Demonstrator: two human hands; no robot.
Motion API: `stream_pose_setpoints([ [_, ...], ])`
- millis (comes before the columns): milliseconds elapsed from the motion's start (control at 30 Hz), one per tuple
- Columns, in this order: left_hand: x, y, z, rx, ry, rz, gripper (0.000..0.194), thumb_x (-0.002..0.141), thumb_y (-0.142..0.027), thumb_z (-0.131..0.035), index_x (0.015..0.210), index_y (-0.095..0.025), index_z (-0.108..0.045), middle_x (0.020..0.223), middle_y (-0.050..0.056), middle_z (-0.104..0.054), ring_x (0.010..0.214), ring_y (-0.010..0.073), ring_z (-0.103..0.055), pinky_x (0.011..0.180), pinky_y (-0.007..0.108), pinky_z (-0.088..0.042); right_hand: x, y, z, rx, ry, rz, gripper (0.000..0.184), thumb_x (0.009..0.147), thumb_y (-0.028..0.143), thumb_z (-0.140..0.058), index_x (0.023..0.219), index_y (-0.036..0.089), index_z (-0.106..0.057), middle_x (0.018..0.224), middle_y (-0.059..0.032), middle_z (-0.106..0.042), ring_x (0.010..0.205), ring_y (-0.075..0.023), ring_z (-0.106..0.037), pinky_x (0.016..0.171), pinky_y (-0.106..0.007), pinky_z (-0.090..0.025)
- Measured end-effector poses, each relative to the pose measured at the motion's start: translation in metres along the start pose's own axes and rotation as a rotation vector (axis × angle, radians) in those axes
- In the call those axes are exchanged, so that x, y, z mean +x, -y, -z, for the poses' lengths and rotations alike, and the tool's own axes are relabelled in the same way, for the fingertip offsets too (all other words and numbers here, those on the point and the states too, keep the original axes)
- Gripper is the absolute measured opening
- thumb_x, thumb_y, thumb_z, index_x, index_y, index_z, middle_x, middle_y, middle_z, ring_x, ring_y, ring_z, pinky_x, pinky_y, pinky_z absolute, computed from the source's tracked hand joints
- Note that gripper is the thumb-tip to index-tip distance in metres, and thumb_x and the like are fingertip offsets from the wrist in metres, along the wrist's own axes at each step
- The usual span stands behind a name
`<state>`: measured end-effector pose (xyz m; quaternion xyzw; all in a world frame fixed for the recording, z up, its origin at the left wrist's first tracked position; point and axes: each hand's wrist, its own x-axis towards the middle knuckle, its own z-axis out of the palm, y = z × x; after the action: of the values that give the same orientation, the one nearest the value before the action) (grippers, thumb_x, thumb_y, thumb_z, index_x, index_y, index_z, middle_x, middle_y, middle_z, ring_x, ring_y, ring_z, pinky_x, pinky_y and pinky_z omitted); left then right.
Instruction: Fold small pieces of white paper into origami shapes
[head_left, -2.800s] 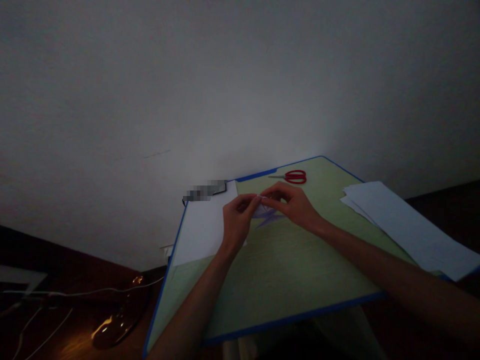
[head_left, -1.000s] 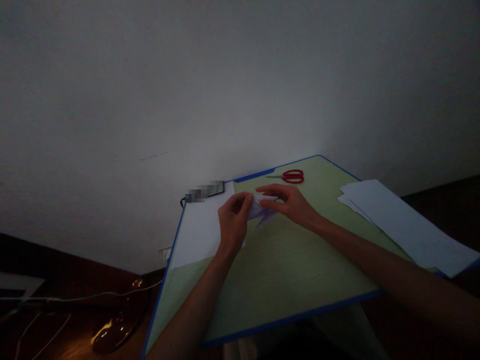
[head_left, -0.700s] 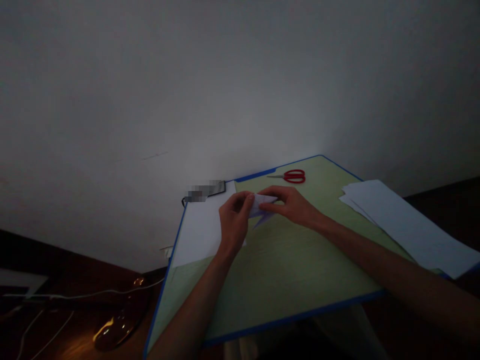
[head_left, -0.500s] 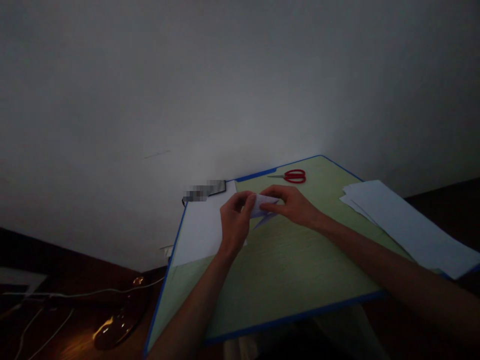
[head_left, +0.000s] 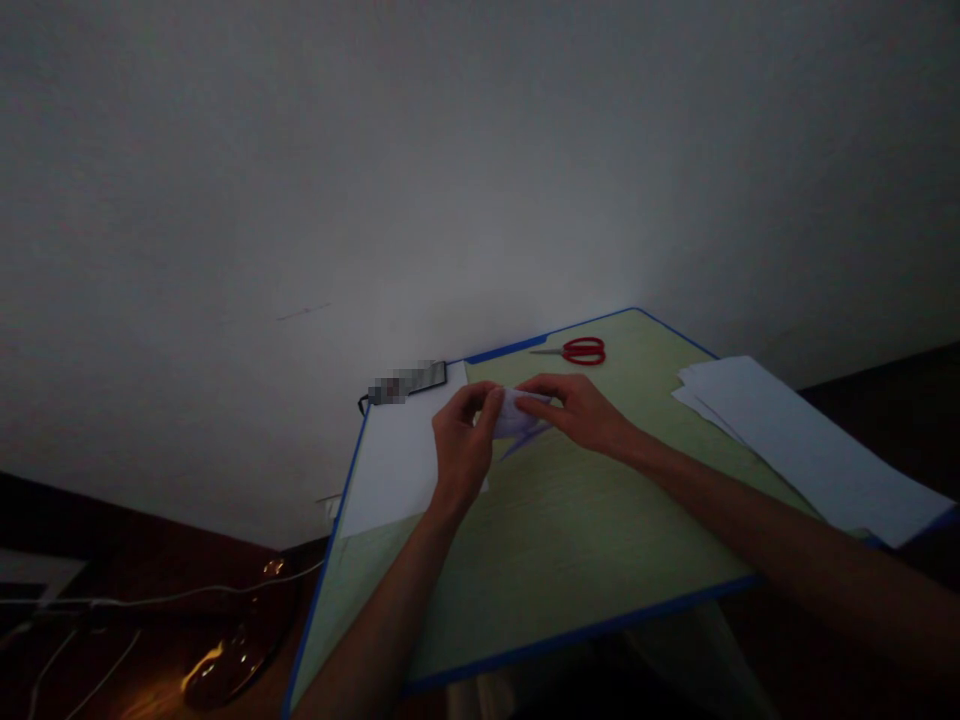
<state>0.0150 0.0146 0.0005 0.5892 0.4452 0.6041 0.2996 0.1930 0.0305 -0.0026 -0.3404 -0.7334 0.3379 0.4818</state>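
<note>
A small folded piece of white paper (head_left: 510,424) is held up over the table between my two hands. My left hand (head_left: 466,430) pinches its left side, thumb towards me. My right hand (head_left: 574,408) grips the right side with thumb and fingers pressed together. A pointed flap of the paper sticks out below the fingers. The inner folds are partly covered by my fingertips. Just beyond my right hand lie red-handled scissors (head_left: 583,350), blades pointing left.
The green table (head_left: 592,540) has a blue edge and stands against a grey wall. A white sheet (head_left: 394,470) lies at its left, with a dark-framed device (head_left: 431,376) behind. Stacked white paper (head_left: 810,440) overhangs the right edge. Cables (head_left: 187,592) run low at left.
The paper between my fingers looks more rounded and bent than before. Both hands keep their hold on it. The whole view has shifted slightly.
</note>
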Motion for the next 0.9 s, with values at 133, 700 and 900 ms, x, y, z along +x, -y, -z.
stream_pose_setpoints([
  [133,0.0002,0.0011,-0.0005,-0.014,-0.003,0.010,0.024,0.080,-0.040,-0.078,0.089,-0.018,-0.076,0.087,0.006,-0.075,0.081,0.0174,-0.068,0.078,0.030,-0.054,-0.0003,-0.0026,-0.0015,-0.019,-0.011,0.021,0.023,0.095,0.037,-0.061,0.097,0.020,-0.077,0.094,-0.0043,-0.078,0.087,-0.0195,-0.069,0.079,-0.032,-0.052],
  [700,-0.0018,0.0009,-0.0018,-0.015,-0.014,-0.014,0.023,0.081,-0.040,-0.077,0.089,-0.018,-0.076,0.087,0.006,-0.075,0.081,0.0177,-0.068,0.076,0.030,-0.054,0.0013,-0.0002,0.0010,0.163,0.022,-0.136,0.017,0.079,0.033,-0.073,0.086,0.018,-0.074,0.081,-0.0018,-0.072,0.074,-0.0165,-0.065,0.069,-0.028,-0.051],
  [900,-0.0025,-0.0012,-0.0018,-0.012,-0.006,-0.010,0.022,0.082,-0.039,-0.076,0.088,-0.018,-0.074,0.085,0.005,-0.074,0.080,0.0172,-0.067,0.076,0.029,-0.053,0.0006,-0.0018,0.0002,0.131,0.013,-0.110,0.017,0.079,0.032,-0.072,0.088,0.017,-0.073,0.082,-0.0021,-0.071,0.074,-0.0160,-0.062,0.067,-0.028,-0.049],
])
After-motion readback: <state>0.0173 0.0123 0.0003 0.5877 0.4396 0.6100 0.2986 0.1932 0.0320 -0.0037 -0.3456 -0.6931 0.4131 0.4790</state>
